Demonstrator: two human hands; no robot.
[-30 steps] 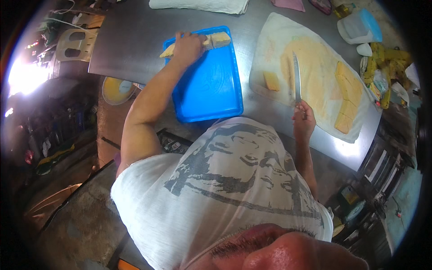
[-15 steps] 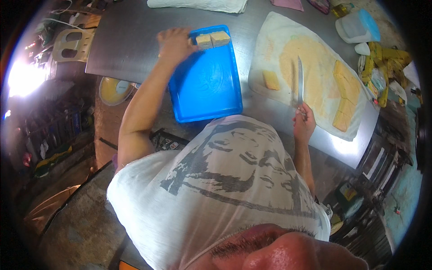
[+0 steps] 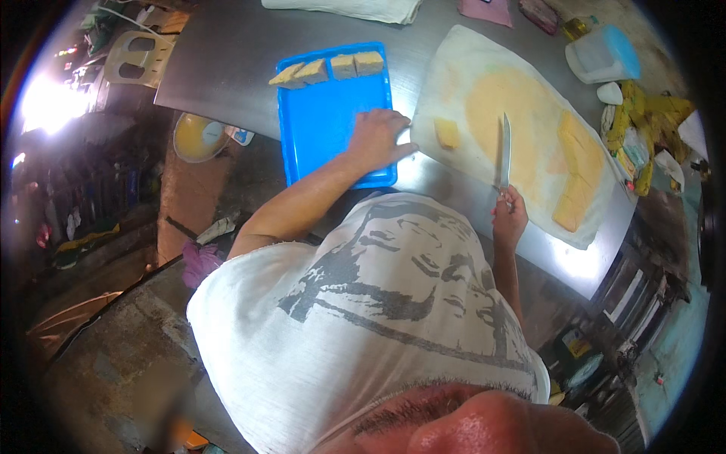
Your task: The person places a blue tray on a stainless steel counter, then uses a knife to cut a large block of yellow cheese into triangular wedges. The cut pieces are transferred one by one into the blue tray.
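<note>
My left hand [image 3: 376,140] passes over the right side of a blue plastic tray [image 3: 314,125], its fingers stretched toward the right and holding nothing. Along the tray's far end stand several cut pale-yellow cake-like pieces [image 3: 357,65], in two groups. In my right hand [image 3: 509,214] is a knife [image 3: 506,151] with a long metal blade, its tip pointing away from me over a white cloth [image 3: 457,68]. On that cloth lie a single yellow piece [image 3: 446,134] near the left edge, a scored yellow strip [image 3: 579,178] at the right, and crumbs between them.
Beneath everything is a metal table [image 3: 227,76]. At its far right stand a clear tub with a blue lid [image 3: 603,54] and a crumpled yellow wrapper [image 3: 643,113]. Folded white cloth [image 3: 344,7] lies at the far edge. A round yellow basin [image 3: 198,138] sits below the table's left side.
My left hand has left the tray's far left corner and moved right and nearer me. More pieces now show standing at that corner. The knife stays in my right hand, nearly unmoved.
</note>
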